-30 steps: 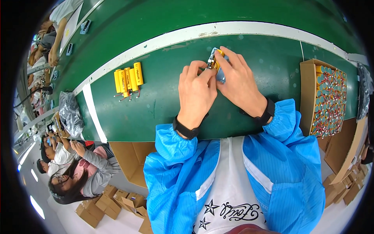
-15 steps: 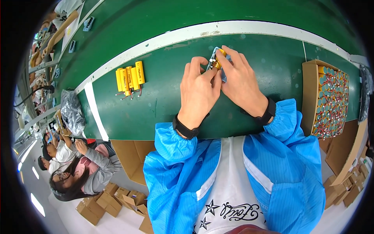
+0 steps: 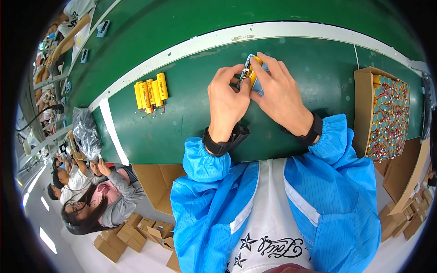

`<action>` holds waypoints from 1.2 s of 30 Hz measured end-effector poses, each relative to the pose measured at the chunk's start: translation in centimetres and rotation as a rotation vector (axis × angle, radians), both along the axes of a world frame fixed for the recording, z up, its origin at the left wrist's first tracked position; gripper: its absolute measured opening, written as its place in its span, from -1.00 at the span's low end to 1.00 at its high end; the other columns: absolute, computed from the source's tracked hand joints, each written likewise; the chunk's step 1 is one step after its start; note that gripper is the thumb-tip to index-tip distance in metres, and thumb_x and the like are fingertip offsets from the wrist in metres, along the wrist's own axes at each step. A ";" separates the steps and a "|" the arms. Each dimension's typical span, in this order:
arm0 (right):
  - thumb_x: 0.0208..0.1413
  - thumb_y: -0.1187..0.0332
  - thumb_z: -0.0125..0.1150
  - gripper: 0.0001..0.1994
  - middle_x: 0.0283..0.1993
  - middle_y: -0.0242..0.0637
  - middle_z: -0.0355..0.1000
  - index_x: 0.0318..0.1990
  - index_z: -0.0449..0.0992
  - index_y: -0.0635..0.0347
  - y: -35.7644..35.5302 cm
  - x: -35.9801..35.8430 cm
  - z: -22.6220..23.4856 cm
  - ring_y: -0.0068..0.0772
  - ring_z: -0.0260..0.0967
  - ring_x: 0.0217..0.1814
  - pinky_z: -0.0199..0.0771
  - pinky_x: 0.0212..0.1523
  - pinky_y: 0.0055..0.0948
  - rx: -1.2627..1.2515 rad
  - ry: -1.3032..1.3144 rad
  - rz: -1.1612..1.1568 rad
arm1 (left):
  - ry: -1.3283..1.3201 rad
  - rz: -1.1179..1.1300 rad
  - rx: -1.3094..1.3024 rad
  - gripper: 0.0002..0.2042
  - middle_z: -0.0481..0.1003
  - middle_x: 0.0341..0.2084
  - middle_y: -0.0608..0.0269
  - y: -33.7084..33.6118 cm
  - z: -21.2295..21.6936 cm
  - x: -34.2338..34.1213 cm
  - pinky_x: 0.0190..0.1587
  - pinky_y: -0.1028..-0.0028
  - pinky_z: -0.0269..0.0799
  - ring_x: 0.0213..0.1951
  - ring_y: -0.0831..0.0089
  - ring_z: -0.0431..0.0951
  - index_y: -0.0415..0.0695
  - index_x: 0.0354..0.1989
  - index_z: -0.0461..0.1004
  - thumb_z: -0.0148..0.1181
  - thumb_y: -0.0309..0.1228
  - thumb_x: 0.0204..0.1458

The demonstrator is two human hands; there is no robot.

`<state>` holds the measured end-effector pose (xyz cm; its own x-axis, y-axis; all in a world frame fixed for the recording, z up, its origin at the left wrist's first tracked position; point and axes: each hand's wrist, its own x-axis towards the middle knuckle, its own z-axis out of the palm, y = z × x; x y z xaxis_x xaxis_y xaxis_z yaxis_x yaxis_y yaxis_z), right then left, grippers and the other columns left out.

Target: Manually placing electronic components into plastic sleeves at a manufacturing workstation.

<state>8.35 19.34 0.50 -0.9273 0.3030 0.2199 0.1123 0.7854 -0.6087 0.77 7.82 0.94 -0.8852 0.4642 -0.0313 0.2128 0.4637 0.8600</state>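
Both of my hands are closed around a small light-blue plastic housing (image 3: 257, 86) above the green bench. Along it lies a yellow cylindrical battery (image 3: 253, 78), partly hidden by my fingers. My left hand (image 3: 227, 102) grips the housing's left side, thumb against the battery and fingers curled at the dark edge. From the right, my right hand (image 3: 283, 98) holds it, with the index finger reaching over the battery's far end. A group of yellow batteries (image 3: 150, 94) with thin wires lies on the bench to the left.
At the right stands a cardboard box (image 3: 362, 113) packed with wired batteries. A clear plastic bag (image 3: 86, 134) lies at the bench's left end. A white strip (image 3: 214, 40) runs along the far side, with several blue housings (image 3: 103, 28) beyond. Co-workers (image 3: 98, 200) sit at the left.
My left hand has turned at the wrist and shifted slightly left, its thumb lower on the battery. More of the yellow battery and blue housing shows between my hands.
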 end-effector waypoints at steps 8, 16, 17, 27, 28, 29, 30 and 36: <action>-0.23 0.47 0.41 -0.41 0.16 -0.14 0.29 0.08 0.43 0.29 -0.1 -0.3 0.0 -0.14 0.36 -0.01 0.53 -0.09 -0.30 0.024 0.008 0.008 | 0.233 0.005 -0.164 -0.80 0.54 -0.41 0.05 0.6 -0.6 -0.6 -0.37 0.30 0.51 -0.44 0.21 0.56 -0.27 -0.31 0.56 0.23 -0.53 -0.16; -0.24 0.47 0.41 -0.42 0.16 -0.16 0.29 0.06 0.43 0.32 -0.4 -0.1 0.0 -0.15 0.36 -0.03 0.54 -0.11 -0.30 -0.003 0.015 0.000 | 0.319 -0.110 -0.103 -0.78 0.53 -0.43 0.03 0.0 -1.3 -1.0 -0.39 0.30 0.50 -0.45 0.18 0.56 -0.28 -0.29 0.55 0.27 -0.49 -0.17; -0.24 0.47 0.41 -0.42 0.16 -0.16 0.29 0.06 0.43 0.32 -0.3 0.0 0.1 -0.15 0.35 -0.02 0.54 -0.11 -0.30 -0.011 0.004 0.000 | 0.328 -0.111 -0.100 -0.78 0.53 -0.43 0.03 -0.1 -0.9 -1.0 -0.39 0.30 0.50 -0.45 0.18 0.56 -0.28 -0.29 0.55 0.27 -0.49 -0.17; -0.22 0.48 0.40 -0.41 0.19 -0.12 0.25 0.08 0.42 0.32 0.7 -0.5 0.8 -0.09 0.30 0.07 0.53 -0.09 -0.26 0.013 -0.006 0.032 | 0.074 -0.183 -0.166 -0.67 0.56 -0.45 0.04 0.1 -0.5 -1.8 -0.40 0.40 0.48 -0.48 0.32 0.56 -0.31 -0.21 0.55 0.36 -0.40 -0.16; -0.22 0.48 0.40 -0.41 0.19 -0.12 0.25 0.08 0.42 0.32 0.8 -0.4 0.9 -0.09 0.30 0.07 0.53 -0.09 -0.26 0.024 0.011 0.043 | 0.072 -0.190 -0.193 -0.65 0.57 -0.47 0.07 0.2 -0.6 -2.1 -0.42 0.44 0.47 -0.51 0.39 0.56 -0.33 -0.20 0.55 0.37 -0.39 -0.17; -0.21 0.48 0.40 -0.43 0.19 -0.11 0.26 0.07 0.42 0.32 1.0 -0.1 0.9 -0.10 0.31 0.06 0.52 -0.08 -0.28 -0.014 0.069 0.059 | 0.096 -0.172 -0.181 -0.65 0.57 -0.47 0.07 0.3 -0.5 -2.4 -0.42 0.44 0.47 -0.51 0.39 0.56 -0.33 -0.20 0.55 0.37 -0.39 -0.17; -0.19 0.48 0.40 -0.45 0.18 -0.10 0.27 0.07 0.42 0.32 1.3 0.1 0.9 -0.10 0.33 0.05 0.51 -0.08 -0.30 -0.052 0.128 0.078 | 0.075 -0.194 -0.205 -0.66 0.56 -0.52 0.07 0.3 -0.2 -2.6 -0.42 0.43 0.47 -0.52 0.38 0.55 -0.33 -0.24 0.56 0.38 -0.36 -0.18; -0.07 0.48 0.37 -0.57 0.11 -0.12 0.37 0.01 0.45 0.34 4.3 0.3 1.6 -0.28 0.41 -0.07 0.49 -0.11 -0.40 -0.277 0.364 0.088 | -0.169 -0.166 -0.353 -0.63 0.56 -0.47 -0.07 0.6 1.9 -9.6 -0.32 0.24 0.49 -0.43 0.04 0.58 -0.28 -0.39 0.59 0.38 -0.19 -0.26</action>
<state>8.70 23.63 2.15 -0.8296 0.3202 0.4575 -0.2069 0.5847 -0.7844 -8.86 8.45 2.81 -0.7680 0.5348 -0.3522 0.1792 0.7076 0.6835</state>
